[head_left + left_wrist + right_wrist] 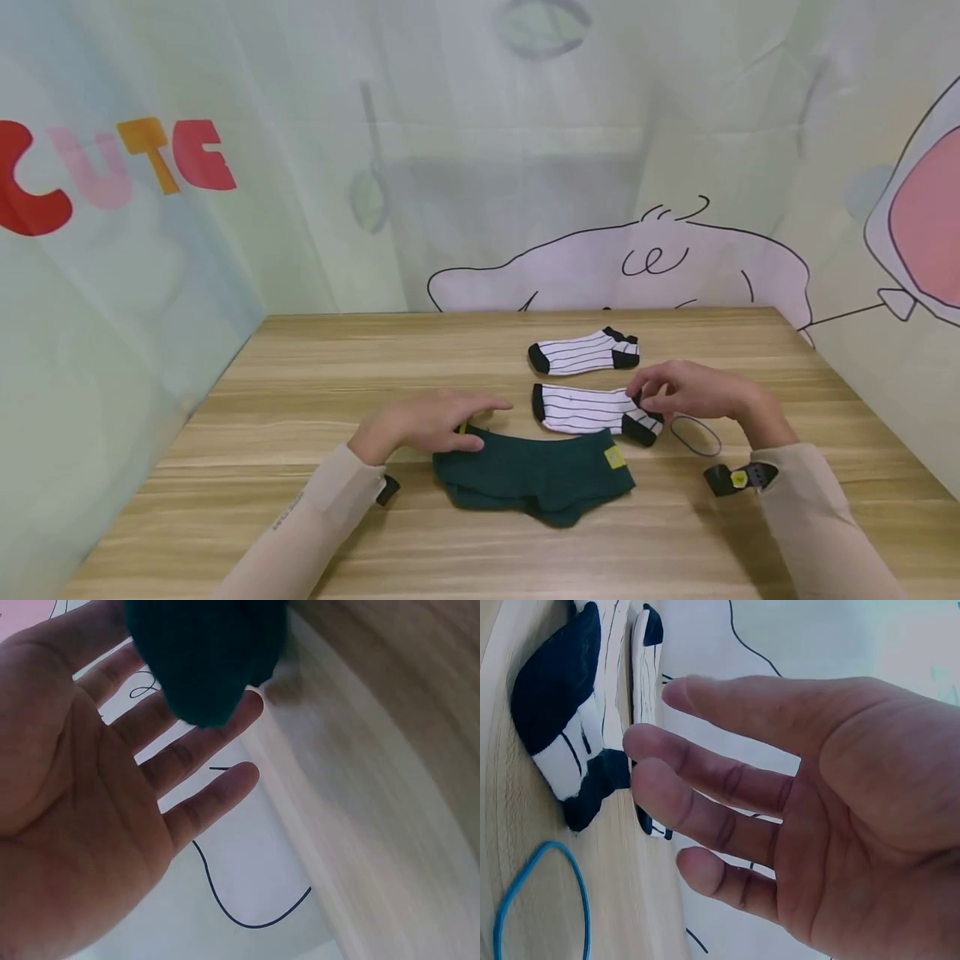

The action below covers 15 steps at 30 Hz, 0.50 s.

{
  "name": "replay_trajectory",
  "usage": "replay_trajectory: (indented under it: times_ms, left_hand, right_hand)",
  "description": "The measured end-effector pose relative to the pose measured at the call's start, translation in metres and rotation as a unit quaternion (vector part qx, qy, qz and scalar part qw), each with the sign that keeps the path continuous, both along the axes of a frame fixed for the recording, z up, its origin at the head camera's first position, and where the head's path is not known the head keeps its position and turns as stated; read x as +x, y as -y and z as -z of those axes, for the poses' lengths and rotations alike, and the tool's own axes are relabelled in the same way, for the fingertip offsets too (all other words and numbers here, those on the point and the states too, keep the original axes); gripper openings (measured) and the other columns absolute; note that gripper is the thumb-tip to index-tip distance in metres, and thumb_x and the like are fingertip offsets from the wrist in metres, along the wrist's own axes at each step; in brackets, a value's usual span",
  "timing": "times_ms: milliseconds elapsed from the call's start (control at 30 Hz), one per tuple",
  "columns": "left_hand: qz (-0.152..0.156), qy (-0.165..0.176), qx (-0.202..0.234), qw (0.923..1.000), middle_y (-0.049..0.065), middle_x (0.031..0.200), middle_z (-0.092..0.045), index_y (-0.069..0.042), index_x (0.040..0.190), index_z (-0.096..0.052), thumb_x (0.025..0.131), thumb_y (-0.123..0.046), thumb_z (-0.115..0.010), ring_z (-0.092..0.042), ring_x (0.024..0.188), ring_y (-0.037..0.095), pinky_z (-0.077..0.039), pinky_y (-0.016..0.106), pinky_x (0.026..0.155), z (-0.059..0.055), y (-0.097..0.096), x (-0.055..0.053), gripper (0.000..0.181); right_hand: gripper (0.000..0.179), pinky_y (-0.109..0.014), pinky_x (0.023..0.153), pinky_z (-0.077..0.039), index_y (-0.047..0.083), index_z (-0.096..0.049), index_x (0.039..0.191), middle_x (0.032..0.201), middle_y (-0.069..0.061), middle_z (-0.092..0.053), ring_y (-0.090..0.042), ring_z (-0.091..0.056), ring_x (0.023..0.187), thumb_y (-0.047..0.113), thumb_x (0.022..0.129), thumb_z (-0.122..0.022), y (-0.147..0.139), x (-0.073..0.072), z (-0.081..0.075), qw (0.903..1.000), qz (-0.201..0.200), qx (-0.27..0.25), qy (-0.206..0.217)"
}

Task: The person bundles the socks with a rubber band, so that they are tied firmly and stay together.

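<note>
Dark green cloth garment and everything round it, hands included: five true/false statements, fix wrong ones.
1. The dark green cloth garment bears a yellow patch. True.
2. The thin blue loop encircles the garment. False: it lies apart on the wood-grain tabletop.
3. The farther white, black-striped fabric sock touches the nearer sock. False: tabletop shows between them.
4. The left hand is at the garment's left end in the head view. True.
5. The right hand grips the loop. False: the hand is by the nearer sock.

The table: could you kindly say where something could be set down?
Bare: table left of the striped socks, beyond the left hand, and right of the right hand. Crowded: around the green garment, socks and blue loop.
</note>
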<state>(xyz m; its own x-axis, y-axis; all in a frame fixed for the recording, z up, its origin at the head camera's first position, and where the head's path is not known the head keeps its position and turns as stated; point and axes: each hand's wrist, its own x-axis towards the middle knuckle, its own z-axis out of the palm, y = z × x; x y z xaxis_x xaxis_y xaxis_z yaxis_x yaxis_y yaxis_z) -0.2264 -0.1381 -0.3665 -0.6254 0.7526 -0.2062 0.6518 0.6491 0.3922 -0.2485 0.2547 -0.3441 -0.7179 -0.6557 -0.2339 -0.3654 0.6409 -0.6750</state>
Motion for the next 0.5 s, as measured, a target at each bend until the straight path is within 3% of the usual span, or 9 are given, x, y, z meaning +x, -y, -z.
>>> replay_trajectory:
  times_ms: [267,500]
  left_hand:
    - [0.002,-0.018,-0.02,0.9996,-0.002,0.156,-0.041,-0.024,0.155,-0.038,0.1,-0.027,-0.063,-0.045,0.137,0.022,-0.035,0.044,0.112,0.005,-0.008,0.0,0.06]
    - [0.001,-0.024,-0.028,0.9993,0.0,0.156,-0.041,-0.022,0.154,-0.039,0.101,-0.028,-0.062,-0.045,0.136,0.026,-0.035,0.046,0.111,0.007,-0.012,-0.001,0.059]
  right_hand:
    - [0.027,-0.038,0.077,-0.054,0.004,-0.062,0.125,0.11,-0.015,-0.067,-0.023,-0.065,0.086,0.007,0.098,-0.06,-0.003,-0.004,0.004,0.9982,0.041,0.04,-0.016]
    - [0.027,-0.036,0.073,-0.054,0.002,-0.062,0.124,0.108,-0.014,-0.068,-0.022,-0.065,0.085,0.007,0.097,-0.062,-0.003,-0.005,0.008,0.9976,0.053,0.039,-0.023]
